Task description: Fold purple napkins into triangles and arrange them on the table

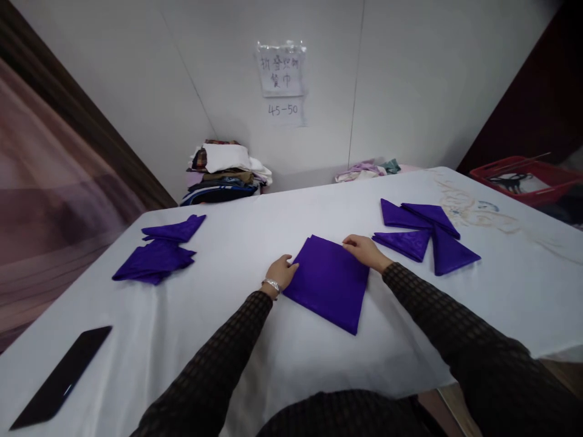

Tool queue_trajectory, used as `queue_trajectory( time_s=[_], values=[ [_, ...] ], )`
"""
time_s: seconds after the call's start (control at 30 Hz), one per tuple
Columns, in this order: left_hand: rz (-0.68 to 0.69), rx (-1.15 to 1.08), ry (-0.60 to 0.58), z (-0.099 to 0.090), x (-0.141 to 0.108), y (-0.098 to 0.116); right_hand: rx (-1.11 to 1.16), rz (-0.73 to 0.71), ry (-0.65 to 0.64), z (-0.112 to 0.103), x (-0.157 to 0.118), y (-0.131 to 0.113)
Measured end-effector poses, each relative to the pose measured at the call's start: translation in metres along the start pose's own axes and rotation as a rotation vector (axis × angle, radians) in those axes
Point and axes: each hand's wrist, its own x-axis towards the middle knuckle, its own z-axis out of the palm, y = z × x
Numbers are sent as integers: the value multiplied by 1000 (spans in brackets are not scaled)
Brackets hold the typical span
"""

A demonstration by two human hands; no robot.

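A purple cloth napkin (pixel 328 282), folded into a square, lies flat on the white tablecloth in front of me. At its left edge is my left hand (pixel 281 273), with a bracelet on the wrist. Its thumb touches the cloth, and a gap shows between thumb and forefinger. My right hand (pixel 364 251) has its fingertips pinched together at the upper right edge of the napkin. Folded purple triangles (pixel 405 244) lie to the right, some overlapping. More folded purple napkins (pixel 157 262) are piled loosely on the left.
A dark flat slab (pixel 64 376) lies at the table's front left. Stacked clothes (pixel 225 170) and another cloth heap (pixel 364 171) sit behind the table. A red basket (pixel 528 179) stands at the far right. Handwritten paper (pixel 282 82) hangs on the wall; sheer curtains (pixel 59 200) hang left.
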Motion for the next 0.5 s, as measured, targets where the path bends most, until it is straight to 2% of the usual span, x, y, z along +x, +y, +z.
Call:
queue_trajectory(
  time_s=[0.13, 0.23, 0.37, 0.5],
  values=[
    [-46, -75, -8, 6, 28, 13, -95, -24, -87, 26, 48, -13],
    [-83, -124, -4, 12, 48, 21, -142, -11, -122, 44, 73, -17],
    [-112, -177, 0, 21, 69, 28, -190, -2, -151, 60, 87, -16],
    [-123, -215, -14, 27, 83, 31, -215, -7, -166, 67, 92, -13]
  ],
)
